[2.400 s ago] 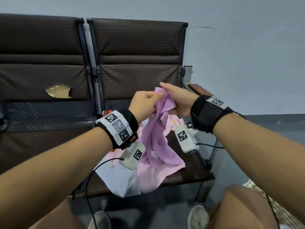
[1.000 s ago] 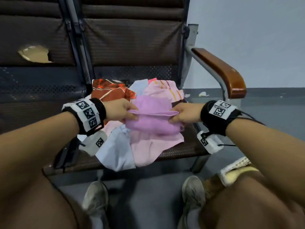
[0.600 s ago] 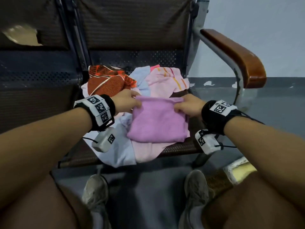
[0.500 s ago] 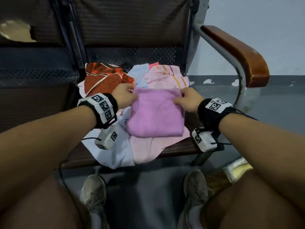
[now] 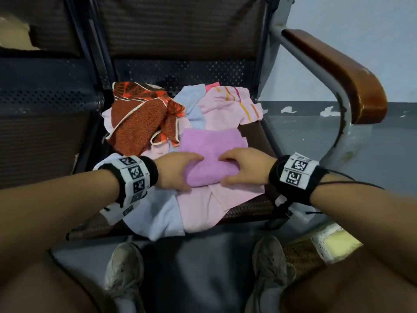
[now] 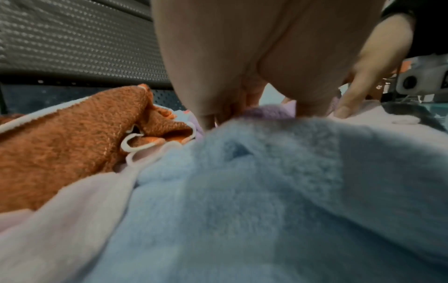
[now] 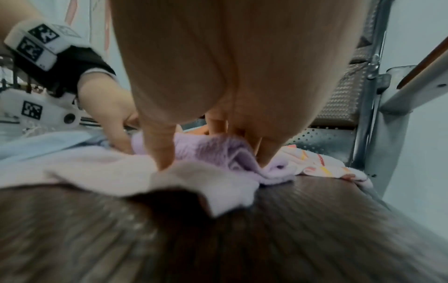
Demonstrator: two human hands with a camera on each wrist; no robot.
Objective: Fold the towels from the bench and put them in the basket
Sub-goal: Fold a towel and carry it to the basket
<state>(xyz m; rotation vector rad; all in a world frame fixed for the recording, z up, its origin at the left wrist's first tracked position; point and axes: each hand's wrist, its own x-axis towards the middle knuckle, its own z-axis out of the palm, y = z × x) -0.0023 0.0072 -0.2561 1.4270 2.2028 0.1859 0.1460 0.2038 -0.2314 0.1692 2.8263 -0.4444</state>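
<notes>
A folded purple towel (image 5: 212, 150) lies on top of the towel pile on the bench seat (image 5: 255, 136). My left hand (image 5: 180, 170) grips its near left edge, fingers on top and thumb underneath. My right hand (image 5: 241, 168) grips the near right edge the same way. The near edge bulges up between them. The right wrist view shows the purple towel (image 7: 213, 151) bunched under the right hand's fingers (image 7: 162, 151). In the left wrist view only a sliver of the purple towel (image 6: 266, 113) shows past the left hand (image 6: 242, 57).
Under and around it lie an orange patterned towel (image 5: 140, 123), a light blue towel (image 5: 158, 213), a pale pink towel (image 5: 203, 206) and a pink striped towel (image 5: 228, 105). A wooden armrest (image 5: 338, 71) stands right. A woven basket (image 5: 302, 256) sits on the floor by my right foot.
The purple towel came down from the air and was laid folded on the pile. Both hands then slid from its far corners to its near edge and took hold there.
</notes>
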